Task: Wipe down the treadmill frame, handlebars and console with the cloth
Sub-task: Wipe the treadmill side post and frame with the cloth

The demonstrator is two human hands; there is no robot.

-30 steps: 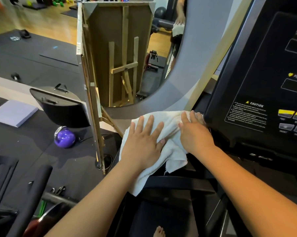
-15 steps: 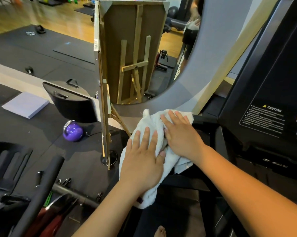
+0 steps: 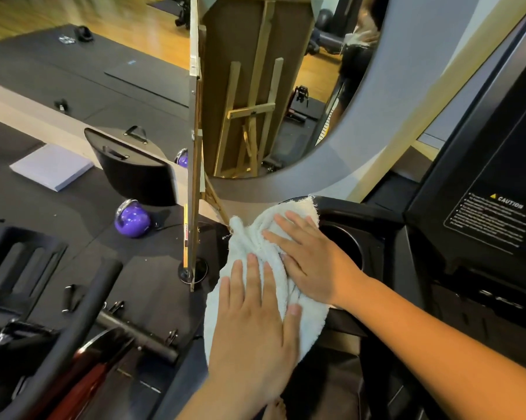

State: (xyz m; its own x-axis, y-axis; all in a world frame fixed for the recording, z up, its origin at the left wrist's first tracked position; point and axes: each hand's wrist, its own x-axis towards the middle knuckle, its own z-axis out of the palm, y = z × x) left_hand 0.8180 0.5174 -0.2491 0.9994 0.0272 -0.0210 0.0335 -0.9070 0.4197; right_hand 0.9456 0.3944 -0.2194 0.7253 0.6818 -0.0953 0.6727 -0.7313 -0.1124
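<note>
On treadmill frame (image 3: 372, 212), cloth (image 3: 244, 239) apparently pressed beneath left hand (image 3: 255, 338) and right hand (image 3: 313, 262)

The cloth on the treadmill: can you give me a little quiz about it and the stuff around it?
1. True or false: the left hand and the right hand both press flat on the white cloth.
2. What colour is the kettlebell? A red, B purple, C green.
3. Fill in: the label on the console has a yellow triangle and the word ___.
Key: 1 true; 2 B; 3 CAUTION.
</note>
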